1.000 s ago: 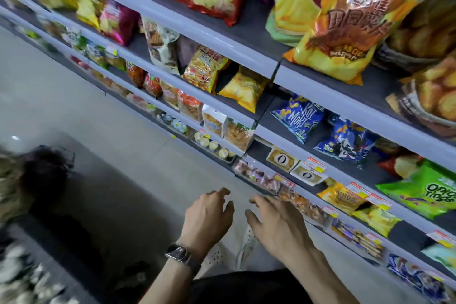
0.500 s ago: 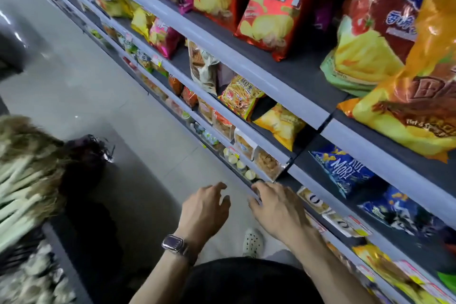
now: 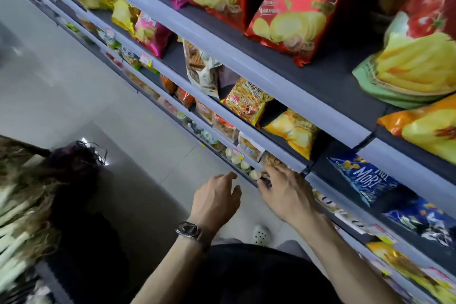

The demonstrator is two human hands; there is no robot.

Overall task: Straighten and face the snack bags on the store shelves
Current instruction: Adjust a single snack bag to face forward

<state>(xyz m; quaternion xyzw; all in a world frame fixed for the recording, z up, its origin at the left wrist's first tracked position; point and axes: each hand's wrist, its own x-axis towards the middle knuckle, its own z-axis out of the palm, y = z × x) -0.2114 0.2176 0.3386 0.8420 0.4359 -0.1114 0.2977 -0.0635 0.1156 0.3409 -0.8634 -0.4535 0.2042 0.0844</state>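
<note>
Since half a second ago the right hand (image 3: 287, 195) has reached in to the low shelf (image 3: 222, 139), fingertips (image 3: 272, 170) on a small clear snack bag (image 3: 270, 159) standing at its front edge; whether they pinch it, I cannot tell. Just beside it hovers the left hand (image 3: 217, 198), wristwatch (image 3: 188, 229) showing, fingers loose and holding nothing.

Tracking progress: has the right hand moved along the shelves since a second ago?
Yes. The right hand shifted left, away from the blue bag, toward the clear bag.
</note>
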